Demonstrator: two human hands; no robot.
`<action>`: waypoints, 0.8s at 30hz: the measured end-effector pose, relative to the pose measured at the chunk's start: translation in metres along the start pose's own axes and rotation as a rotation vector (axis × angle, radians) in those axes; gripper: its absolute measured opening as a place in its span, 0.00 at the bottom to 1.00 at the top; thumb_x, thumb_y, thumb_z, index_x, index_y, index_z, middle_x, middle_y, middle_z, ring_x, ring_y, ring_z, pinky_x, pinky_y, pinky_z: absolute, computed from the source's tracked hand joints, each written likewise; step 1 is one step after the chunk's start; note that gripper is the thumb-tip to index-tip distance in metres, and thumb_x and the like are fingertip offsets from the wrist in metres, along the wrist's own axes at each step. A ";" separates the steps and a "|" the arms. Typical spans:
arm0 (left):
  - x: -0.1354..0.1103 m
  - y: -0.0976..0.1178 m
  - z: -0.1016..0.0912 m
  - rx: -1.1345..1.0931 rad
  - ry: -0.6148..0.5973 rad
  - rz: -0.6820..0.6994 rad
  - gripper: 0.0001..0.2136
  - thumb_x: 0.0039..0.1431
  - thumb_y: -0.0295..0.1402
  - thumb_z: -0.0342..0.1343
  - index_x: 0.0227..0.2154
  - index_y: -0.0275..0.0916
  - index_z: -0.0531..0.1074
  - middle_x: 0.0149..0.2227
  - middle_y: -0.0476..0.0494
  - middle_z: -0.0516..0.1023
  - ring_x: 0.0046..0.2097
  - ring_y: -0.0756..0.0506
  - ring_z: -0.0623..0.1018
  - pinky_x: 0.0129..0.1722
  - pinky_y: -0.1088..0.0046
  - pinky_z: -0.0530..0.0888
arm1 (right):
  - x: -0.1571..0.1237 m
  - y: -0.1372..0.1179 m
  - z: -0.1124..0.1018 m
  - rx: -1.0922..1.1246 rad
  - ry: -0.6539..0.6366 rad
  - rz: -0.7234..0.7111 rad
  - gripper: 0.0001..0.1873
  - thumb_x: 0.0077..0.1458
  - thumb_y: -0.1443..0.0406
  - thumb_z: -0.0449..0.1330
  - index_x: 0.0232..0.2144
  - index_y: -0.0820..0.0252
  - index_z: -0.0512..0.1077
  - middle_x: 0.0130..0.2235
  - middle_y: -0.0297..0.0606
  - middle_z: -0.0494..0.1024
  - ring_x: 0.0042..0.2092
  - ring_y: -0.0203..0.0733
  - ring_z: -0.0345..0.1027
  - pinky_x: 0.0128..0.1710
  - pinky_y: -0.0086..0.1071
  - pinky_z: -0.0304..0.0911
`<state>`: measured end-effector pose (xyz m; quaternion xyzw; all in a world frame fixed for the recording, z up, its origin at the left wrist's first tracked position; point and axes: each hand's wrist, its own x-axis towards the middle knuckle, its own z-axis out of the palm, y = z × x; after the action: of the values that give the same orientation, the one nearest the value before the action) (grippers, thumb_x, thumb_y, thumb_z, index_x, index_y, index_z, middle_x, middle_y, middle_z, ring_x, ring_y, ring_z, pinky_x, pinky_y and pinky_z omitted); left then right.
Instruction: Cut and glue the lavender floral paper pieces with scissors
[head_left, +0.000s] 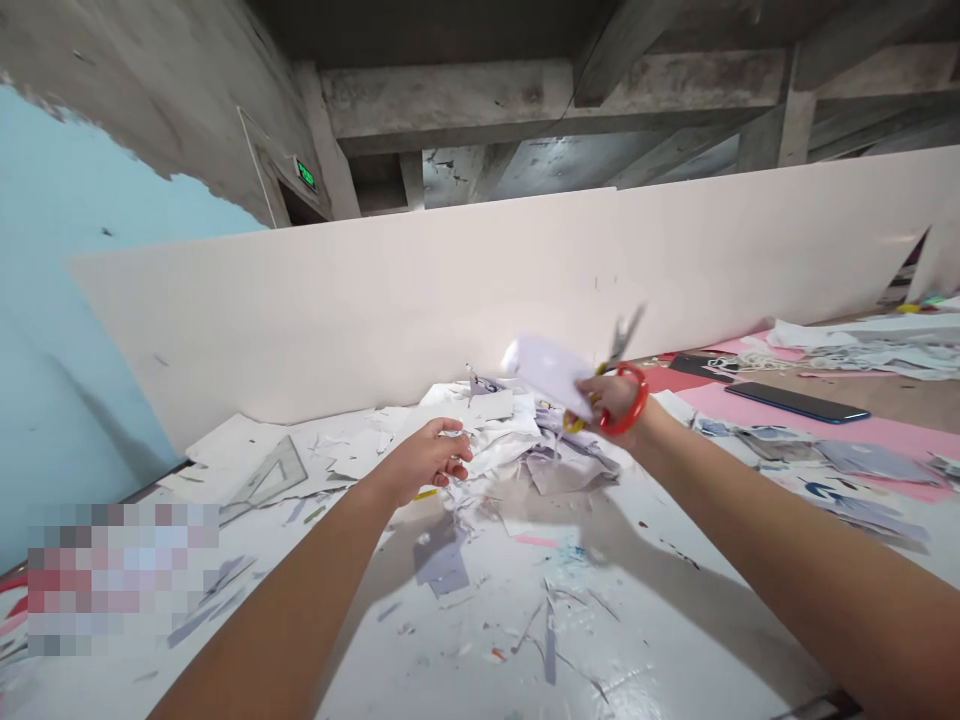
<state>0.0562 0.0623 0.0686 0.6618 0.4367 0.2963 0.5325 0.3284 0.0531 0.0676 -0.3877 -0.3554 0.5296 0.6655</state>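
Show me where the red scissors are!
In the head view, the red-handled scissors are gripped in the right hand, just right of a white paper sheet and above the pile of paper scraps.

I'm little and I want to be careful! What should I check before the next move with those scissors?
1. Red-handled scissors held in the right hand: ok.
2. Metal blades pointing away from the open left hand: ok.
3. White paper sheet held firmly: cannot tell.
4. White tabletop free of scraps under the hands: not ok, a crumpled white paper pile lies there.
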 end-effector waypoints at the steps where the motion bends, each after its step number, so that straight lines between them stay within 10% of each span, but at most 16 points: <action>1: 0.000 0.000 -0.001 0.004 0.000 0.012 0.26 0.43 0.42 0.58 0.46 0.42 0.59 0.37 0.43 0.71 0.30 0.50 0.73 0.28 0.75 0.66 | 0.003 -0.008 -0.005 0.002 0.088 -0.032 0.16 0.56 0.62 0.53 0.47 0.61 0.64 0.48 0.41 0.68 0.44 0.41 0.66 0.41 0.40 0.64; 5: 0.000 0.000 0.001 0.095 -0.038 0.018 0.21 0.43 0.40 0.57 0.42 0.42 0.64 0.36 0.44 0.72 0.32 0.49 0.74 0.28 0.75 0.64 | -0.003 -0.018 -0.008 -0.030 0.213 0.013 0.14 0.57 0.62 0.52 0.45 0.57 0.66 0.48 0.41 0.68 0.44 0.41 0.65 0.41 0.40 0.65; 11: -0.009 0.000 0.027 0.131 -0.191 0.103 0.25 0.47 0.48 0.53 0.47 0.44 0.62 0.48 0.40 0.67 0.47 0.44 0.70 0.38 0.72 0.65 | -0.045 0.036 0.050 -0.132 -0.078 0.195 0.18 0.54 0.52 0.50 0.26 0.62 0.65 0.21 0.38 0.71 0.23 0.38 0.66 0.22 0.33 0.63; 17: -0.018 -0.007 0.052 -0.011 -0.370 0.194 0.32 0.42 0.44 0.59 0.51 0.47 0.55 0.48 0.40 0.65 0.47 0.45 0.68 0.45 0.67 0.65 | -0.061 0.079 0.074 -0.269 -0.148 0.054 0.15 0.47 0.51 0.57 0.30 0.56 0.65 0.26 0.32 0.71 0.25 0.36 0.66 0.25 0.29 0.62; 24: -0.014 -0.013 0.064 0.062 -0.231 0.244 0.33 0.42 0.43 0.60 0.52 0.47 0.54 0.50 0.39 0.63 0.48 0.42 0.67 0.43 0.65 0.67 | -0.060 0.063 0.066 -0.494 -0.190 -0.102 0.16 0.45 0.53 0.58 0.20 0.59 0.66 0.20 0.32 0.68 0.24 0.36 0.62 0.24 0.28 0.60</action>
<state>0.1009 0.0217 0.0404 0.7556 0.2980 0.2672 0.5185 0.2322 0.0116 0.0370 -0.4685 -0.5538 0.4266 0.5402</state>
